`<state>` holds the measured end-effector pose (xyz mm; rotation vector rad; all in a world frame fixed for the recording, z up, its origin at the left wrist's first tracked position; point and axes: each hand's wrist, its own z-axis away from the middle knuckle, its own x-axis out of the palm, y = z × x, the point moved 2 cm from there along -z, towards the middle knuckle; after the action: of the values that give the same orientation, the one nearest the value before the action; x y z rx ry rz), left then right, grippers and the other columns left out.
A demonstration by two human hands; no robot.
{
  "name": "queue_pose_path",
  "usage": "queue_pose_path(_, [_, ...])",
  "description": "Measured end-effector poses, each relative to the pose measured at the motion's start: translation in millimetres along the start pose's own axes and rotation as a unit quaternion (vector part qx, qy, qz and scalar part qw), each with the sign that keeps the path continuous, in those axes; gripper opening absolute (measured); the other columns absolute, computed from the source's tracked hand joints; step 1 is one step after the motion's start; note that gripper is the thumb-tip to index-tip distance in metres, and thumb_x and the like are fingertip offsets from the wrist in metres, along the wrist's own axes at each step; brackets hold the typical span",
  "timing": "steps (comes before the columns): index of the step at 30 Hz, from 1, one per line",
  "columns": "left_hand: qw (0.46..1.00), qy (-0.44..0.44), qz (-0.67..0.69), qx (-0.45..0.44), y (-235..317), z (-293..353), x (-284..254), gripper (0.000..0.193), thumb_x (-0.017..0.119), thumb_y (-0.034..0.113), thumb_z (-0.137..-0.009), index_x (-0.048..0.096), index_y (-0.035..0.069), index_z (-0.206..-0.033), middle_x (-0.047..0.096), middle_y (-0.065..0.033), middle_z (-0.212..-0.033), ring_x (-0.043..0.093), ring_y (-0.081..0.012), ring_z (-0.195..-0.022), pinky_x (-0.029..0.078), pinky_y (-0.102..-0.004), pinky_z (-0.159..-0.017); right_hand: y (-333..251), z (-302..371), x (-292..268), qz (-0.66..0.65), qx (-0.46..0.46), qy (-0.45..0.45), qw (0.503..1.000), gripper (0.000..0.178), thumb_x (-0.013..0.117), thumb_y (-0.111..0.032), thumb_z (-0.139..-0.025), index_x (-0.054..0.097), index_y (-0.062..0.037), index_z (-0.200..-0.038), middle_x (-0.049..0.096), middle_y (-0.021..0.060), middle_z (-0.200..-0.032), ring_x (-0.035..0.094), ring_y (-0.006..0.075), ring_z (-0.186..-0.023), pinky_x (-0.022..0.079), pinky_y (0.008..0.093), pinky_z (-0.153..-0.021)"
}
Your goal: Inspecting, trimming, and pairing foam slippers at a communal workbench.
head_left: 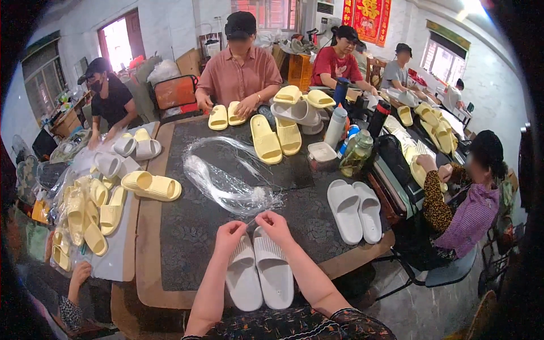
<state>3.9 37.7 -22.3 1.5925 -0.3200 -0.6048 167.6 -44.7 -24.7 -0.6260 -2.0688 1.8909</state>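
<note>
A pair of grey slide slippers (274, 277) lies side by side at the table's near edge, toes pointing away from me. Over their toe ends, my left hand (230, 236) and my right hand (272, 228) are close together with fingertips pinched. Between the fingers runs a thin pale strand, small and partly hidden by them. Just beyond, a loose bundle of clear plastic strands (207, 175) is spread on the dark table mat (187, 243). To the right, a second pair of grey slippers (345, 218) rests on the mat.
Yellow slippers (266, 139) lie across the table, where a co-worker's hands (247, 106) touch another pair. Bottles (335, 126) and a lidded tub (322, 154) stand at the right. More yellow slippers (152, 186) and bagged ones (76, 207) fill the left side. Other people work around.
</note>
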Motion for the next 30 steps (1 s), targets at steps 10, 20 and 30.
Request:
queue_pose_path(10, [1.000,0.004,0.002,-0.019,1,-2,3,0.017,0.066,0.014,-0.085,0.070,0.000,-0.093,0.066,-0.0008,-0.076,0.057,-0.0069,-0.070,0.046,-0.0232,-0.065,7,-1,1,-0.036,-0.022,0.031,0.999,0.017,0.068,-0.019,-0.086,0.067,-0.0025,-0.091,0.062,-0.0014,-0.074,0.054,0.0049,-0.067,0.045,0.0234,-0.061])
queue_pose_path(20, [1.000,-0.010,-0.004,-0.020,15,3,3,0.019,0.068,0.016,-0.084,0.071,0.000,-0.094,0.068,-0.0019,-0.076,0.060,-0.0081,-0.070,0.048,-0.0241,-0.065,8,2,-1,-0.016,-0.013,0.027,0.999,0.016,0.068,-0.018,-0.087,0.066,-0.0029,-0.091,0.063,-0.0024,-0.077,0.053,0.0042,-0.068,0.044,0.0220,-0.063])
queue_pose_path(30, [0.998,0.000,0.046,-0.032,-9,1,2,0.018,0.068,0.016,-0.085,0.070,0.000,-0.092,0.067,-0.0021,-0.077,0.059,-0.0074,-0.070,0.048,-0.0244,-0.065,16,-1,1,-0.032,0.001,0.035,0.999,0.015,0.069,-0.016,-0.086,0.067,-0.0018,-0.090,0.062,-0.0035,-0.076,0.053,0.0033,-0.069,0.044,0.0217,-0.063])
